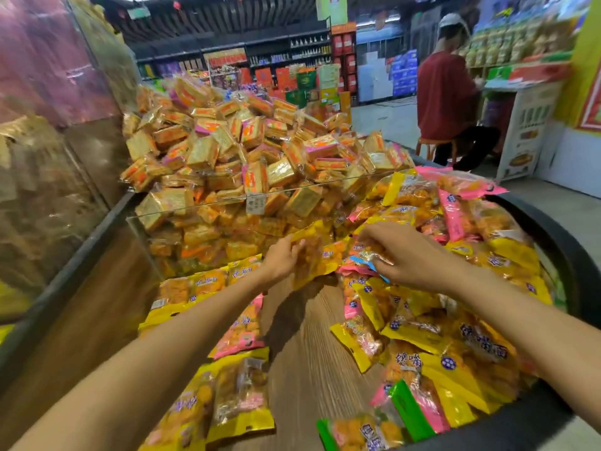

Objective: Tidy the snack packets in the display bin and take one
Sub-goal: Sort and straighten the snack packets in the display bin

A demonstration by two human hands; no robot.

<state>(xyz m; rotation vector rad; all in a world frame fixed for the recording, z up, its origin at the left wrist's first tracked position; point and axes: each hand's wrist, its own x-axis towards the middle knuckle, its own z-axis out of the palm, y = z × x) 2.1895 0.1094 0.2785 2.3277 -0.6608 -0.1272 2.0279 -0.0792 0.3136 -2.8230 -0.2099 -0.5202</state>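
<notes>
Left hand fingers pinch a crinkly yellow plastic snack packet; right hand fingers curl into glossy heaped packets beside bare wood-grain surface.

The scene is brightly lit from overhead shop lights. Glare is seen on the clear divider and shiny packets. Soft shadows are cast on the wooden floor of the bin. Edges are curved and smeared by wide-angle distortion; motion blur is present.
</notes>
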